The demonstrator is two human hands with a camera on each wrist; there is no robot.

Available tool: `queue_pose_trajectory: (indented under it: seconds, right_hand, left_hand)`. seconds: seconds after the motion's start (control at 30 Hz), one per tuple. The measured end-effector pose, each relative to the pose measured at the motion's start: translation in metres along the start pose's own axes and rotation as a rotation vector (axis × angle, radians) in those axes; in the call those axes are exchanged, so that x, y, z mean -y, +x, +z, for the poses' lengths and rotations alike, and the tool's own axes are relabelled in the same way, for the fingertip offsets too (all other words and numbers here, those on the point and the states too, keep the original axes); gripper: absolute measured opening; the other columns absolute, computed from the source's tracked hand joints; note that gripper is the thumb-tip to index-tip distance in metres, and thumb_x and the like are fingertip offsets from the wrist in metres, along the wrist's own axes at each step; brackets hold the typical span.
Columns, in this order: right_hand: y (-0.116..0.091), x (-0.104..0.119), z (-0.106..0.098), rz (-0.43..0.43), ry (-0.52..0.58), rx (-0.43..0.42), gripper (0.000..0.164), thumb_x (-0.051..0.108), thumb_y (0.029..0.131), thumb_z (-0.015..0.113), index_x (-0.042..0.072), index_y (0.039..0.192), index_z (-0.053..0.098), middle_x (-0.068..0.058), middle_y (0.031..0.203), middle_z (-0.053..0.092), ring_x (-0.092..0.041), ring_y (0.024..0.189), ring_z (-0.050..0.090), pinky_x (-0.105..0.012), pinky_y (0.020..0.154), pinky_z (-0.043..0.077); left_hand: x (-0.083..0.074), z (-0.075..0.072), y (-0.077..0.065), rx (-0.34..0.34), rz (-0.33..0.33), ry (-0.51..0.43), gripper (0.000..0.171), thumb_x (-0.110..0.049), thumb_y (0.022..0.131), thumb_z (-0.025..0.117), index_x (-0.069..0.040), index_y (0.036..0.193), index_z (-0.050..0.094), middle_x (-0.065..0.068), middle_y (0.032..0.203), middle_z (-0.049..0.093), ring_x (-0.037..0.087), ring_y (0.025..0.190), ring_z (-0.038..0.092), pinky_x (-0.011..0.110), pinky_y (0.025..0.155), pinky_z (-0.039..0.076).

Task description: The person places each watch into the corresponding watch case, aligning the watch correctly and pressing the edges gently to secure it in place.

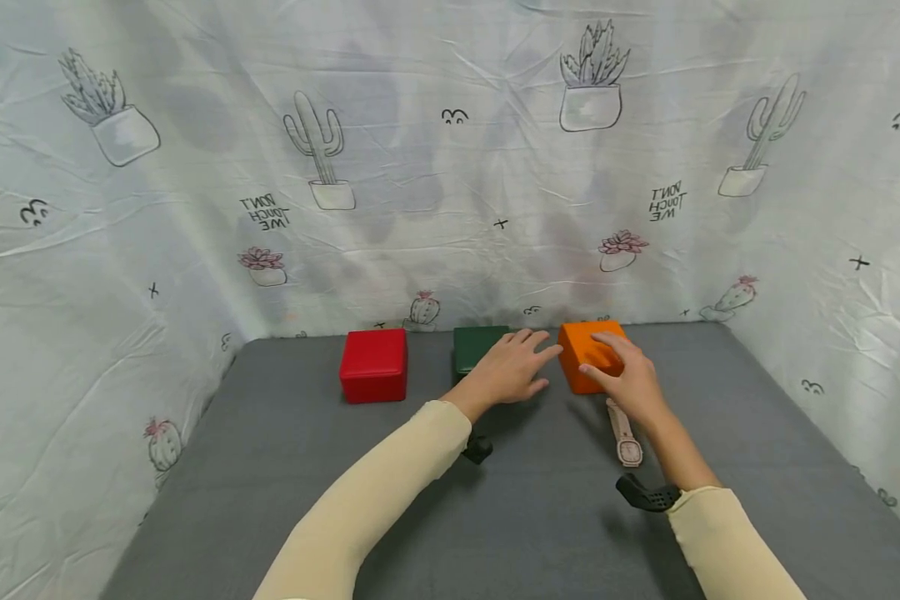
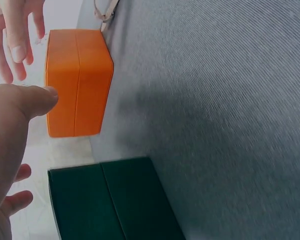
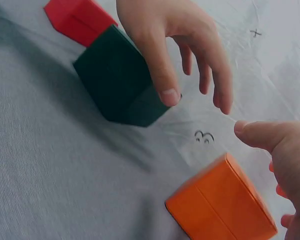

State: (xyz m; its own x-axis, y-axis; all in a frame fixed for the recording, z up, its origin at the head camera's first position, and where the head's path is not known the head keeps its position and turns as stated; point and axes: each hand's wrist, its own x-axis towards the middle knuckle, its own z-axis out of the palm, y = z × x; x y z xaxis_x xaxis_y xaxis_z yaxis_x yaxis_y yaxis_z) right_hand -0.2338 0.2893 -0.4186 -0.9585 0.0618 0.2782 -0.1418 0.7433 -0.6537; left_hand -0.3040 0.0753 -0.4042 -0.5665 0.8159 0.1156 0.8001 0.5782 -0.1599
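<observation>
Three small boxes stand in a row at the back of the grey table: a red box (image 1: 373, 365), a dark green box (image 1: 476, 346) and an orange box (image 1: 579, 342). My left hand (image 1: 512, 367) hovers with spread fingers in front of the green box, partly covering it, and reaches toward the orange one. Above the orange box is my right hand (image 1: 632, 379), thumb and fingers apart, holding nothing. A pink wristwatch (image 1: 626, 435) lies dial toward me below that hand; its strap end shows in the left wrist view too. All three boxes have their lids closed.
A whitish cloth (image 1: 450, 167) printed with cacti hangs behind the table and along both sides. The grey table surface (image 1: 285, 467) stretches toward me. Black straps (image 1: 647, 493) with cameras sit on both wrists.
</observation>
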Motion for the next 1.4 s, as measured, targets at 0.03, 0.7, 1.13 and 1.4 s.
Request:
queue_pose_trajectory:
  seconds: [0.03, 0.7, 1.13, 1.4]
  right_hand:
    - [0.000, -0.002, -0.001, -0.001, -0.006, 0.003, 0.061, 0.031, 0.089, 0.070, 0.008, 0.141, 0.048, -0.023, 0.148, 0.041, -0.046, 0.133, 0.038, -0.068, 0.103, 0.032]
    - [0.002, -0.050, -0.010, 0.048, -0.037, 0.080, 0.073, 0.030, 0.086, 0.073, 0.003, 0.145, 0.040, -0.027, 0.156, 0.022, -0.053, 0.138, 0.025, -0.069, 0.106, 0.027]
    - [0.014, -0.070, -0.008, -0.009, -0.095, 0.129, 0.083, 0.025, 0.082, 0.078, 0.006, 0.149, 0.033, -0.030, 0.153, 0.026, -0.053, 0.136, 0.029, -0.069, 0.106, 0.026]
    - [0.016, -0.074, -0.008, -0.012, -0.083, 0.141, 0.087, 0.024, 0.082, 0.077, 0.008, 0.152, 0.028, -0.028, 0.151, 0.033, -0.050, 0.134, 0.035, -0.064, 0.107, 0.031]
  left_hand:
    - [-0.002, 0.000, 0.001, 0.000, 0.001, 0.005, 0.061, -0.046, 0.094, 0.058, -0.027, 0.148, 0.037, 0.003, 0.151, 0.039, 0.022, 0.135, 0.042, 0.039, 0.109, 0.041]
    - [-0.029, 0.016, 0.046, 0.030, -0.006, -0.076, 0.061, -0.045, 0.096, 0.055, -0.031, 0.150, 0.032, 0.004, 0.157, 0.029, 0.027, 0.143, 0.032, 0.042, 0.109, 0.043]
    - [-0.039, 0.018, 0.067, 0.078, 0.043, -0.098, 0.067, -0.042, 0.094, 0.058, -0.031, 0.152, 0.028, 0.005, 0.161, 0.020, 0.027, 0.148, 0.025, 0.035, 0.105, 0.046]
    - [-0.044, 0.026, 0.074, 0.104, 0.002, -0.163, 0.068, -0.042, 0.093, 0.058, -0.033, 0.153, 0.026, 0.005, 0.162, 0.019, 0.031, 0.148, 0.023, 0.038, 0.109, 0.043]
